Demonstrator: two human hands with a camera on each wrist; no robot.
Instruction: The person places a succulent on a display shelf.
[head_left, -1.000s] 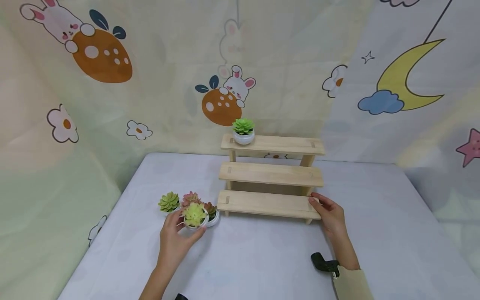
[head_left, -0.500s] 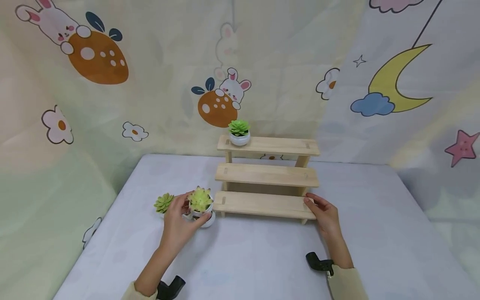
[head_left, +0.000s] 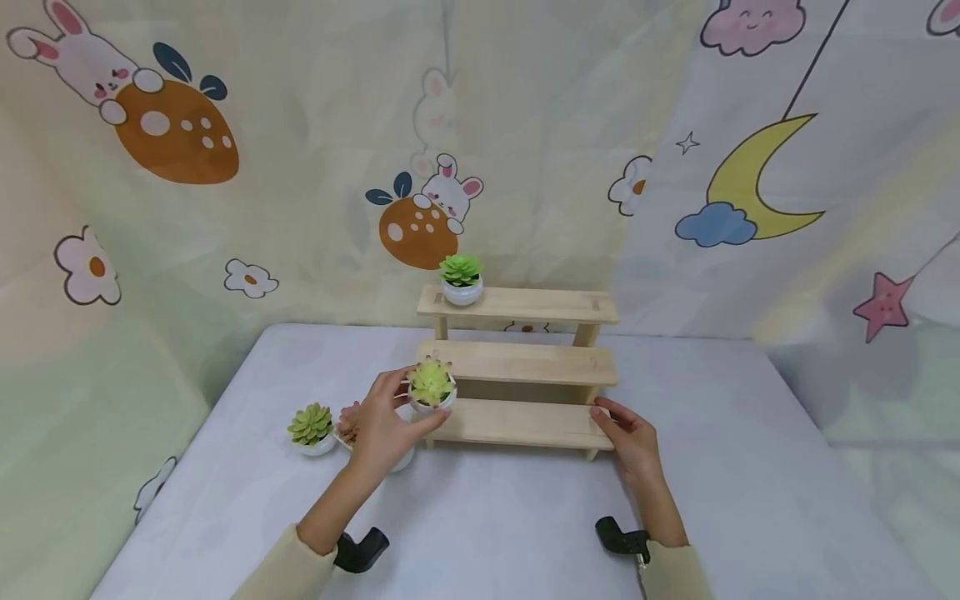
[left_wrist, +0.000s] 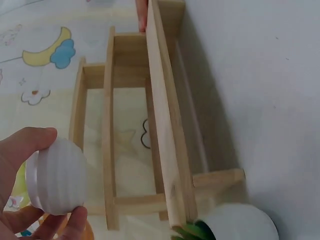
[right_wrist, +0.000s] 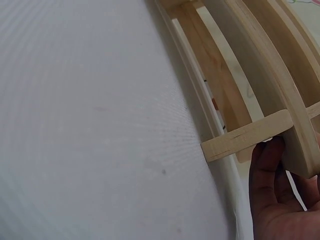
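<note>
Left hand (head_left: pixel 386 421) grips a small pot (head_left: pixel 432 390) by its ribbed sides; looks light, smooth, likely slippery. Right hand (head_left: pixel 628 435), fingers relaxed, rests on the shelf's (head_left: pixel 525 363) bottom-right end.

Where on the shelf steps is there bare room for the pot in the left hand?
The middle step is bare end to end. The top step is free right of the green succulent. The bottom step is bare between the yellow-green succulent and the right hand.

Pale matt wood stepped shelf (head_left: pixel 517 367), glossy ribbed white pot (left_wrist: pixel 57 175), smooth matt tabletop (head_left: pixel 525 517)
</note>
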